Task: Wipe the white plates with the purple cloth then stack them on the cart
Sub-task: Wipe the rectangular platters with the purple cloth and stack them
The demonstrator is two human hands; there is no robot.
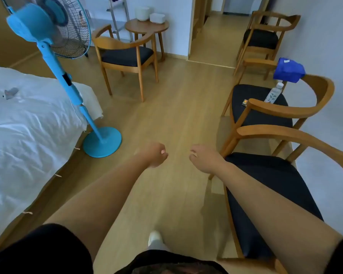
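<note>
- The left hand (153, 155) and right hand (203, 158) hang over bare wood floor (178, 115), fingers loosely curled, holding nothing.
- At 9 o'clock the bed (28, 135) edge; at 3 o'clock the chairs (265, 115).
- At 12 o'clock, far, white dishes (149, 14) on a round table (147, 26); whether plates, I cannot tell.

floor (178, 107): wood, bears blue fan (102, 142) left, chairs right and far | bed (28, 135) left: white sheet, small grey item (11, 93) | far round table (147, 26): white containers (150, 15) | right chair (259, 107): bottle (273, 93), small box (244, 102)
</note>
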